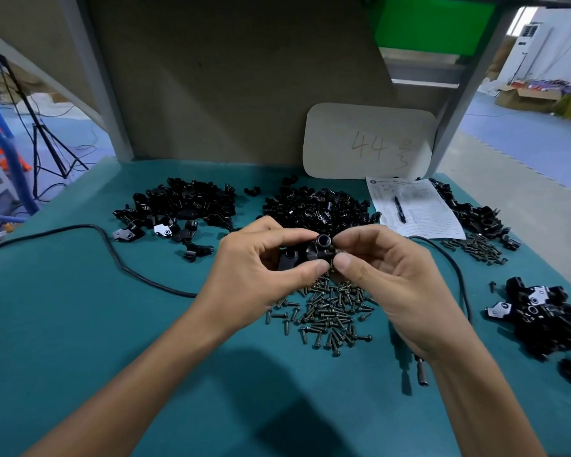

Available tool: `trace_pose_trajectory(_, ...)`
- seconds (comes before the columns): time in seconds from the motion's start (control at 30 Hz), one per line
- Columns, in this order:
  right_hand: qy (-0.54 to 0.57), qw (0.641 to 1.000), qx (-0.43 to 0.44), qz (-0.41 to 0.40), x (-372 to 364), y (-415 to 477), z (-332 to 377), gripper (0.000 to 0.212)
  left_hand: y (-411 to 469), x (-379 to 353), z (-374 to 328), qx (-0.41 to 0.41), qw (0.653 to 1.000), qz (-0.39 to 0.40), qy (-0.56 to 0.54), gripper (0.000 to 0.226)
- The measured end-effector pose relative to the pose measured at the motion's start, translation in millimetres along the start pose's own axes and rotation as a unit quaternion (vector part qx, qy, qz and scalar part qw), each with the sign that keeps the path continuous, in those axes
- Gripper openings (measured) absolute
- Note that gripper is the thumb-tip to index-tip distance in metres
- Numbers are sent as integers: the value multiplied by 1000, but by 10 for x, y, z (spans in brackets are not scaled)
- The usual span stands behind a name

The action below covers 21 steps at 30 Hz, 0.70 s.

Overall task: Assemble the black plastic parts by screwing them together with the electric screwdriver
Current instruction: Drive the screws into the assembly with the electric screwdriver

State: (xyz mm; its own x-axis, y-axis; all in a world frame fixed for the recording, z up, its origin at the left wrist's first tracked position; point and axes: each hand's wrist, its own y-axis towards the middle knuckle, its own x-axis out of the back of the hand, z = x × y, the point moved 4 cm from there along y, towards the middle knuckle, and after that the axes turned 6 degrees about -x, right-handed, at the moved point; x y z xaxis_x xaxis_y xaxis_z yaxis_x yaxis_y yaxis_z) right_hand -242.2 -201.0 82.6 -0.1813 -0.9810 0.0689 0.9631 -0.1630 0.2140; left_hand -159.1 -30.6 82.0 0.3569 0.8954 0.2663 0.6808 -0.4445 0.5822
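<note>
A blue-green mat (80, 324) covers the table. At the back, right of the middle, a white card (340, 136) leans on a brown board (228, 77). The card has "44" written on it. Just below the card lies a printed paper (422, 206), and a black pen (399, 209) lies on the paper. A green panel (432, 28) is at the top right. A grey post (96, 77) goes up on the left. A black tripod (47, 140) stands at the upper left. A cardboard box (524, 97) sits on the blue floor (524, 130) at the upper right.

hands: left hand (261, 258), right hand (386, 275) both bare | forearms (139, 374): bare to the frame edge | nails: apparently trimmed short
</note>
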Motion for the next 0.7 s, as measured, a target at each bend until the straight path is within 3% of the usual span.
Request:
trace_pose_trajectory(0.4, -143, 989, 14, 16, 9, 40, 66, 31, 7, 6, -110, -101, 992, -2, 72, 36)
trace_pose_trajectory(0.5, -198, 980, 27, 7, -4, 41, 50, 43, 26, 3, -98, -95, 993, -3, 67, 35)
trace_pose_trajectory(0.7, -213, 975, -3, 63, 41, 45, 63, 31, 11, -15, -48, -66, 998, -5, 23, 34)
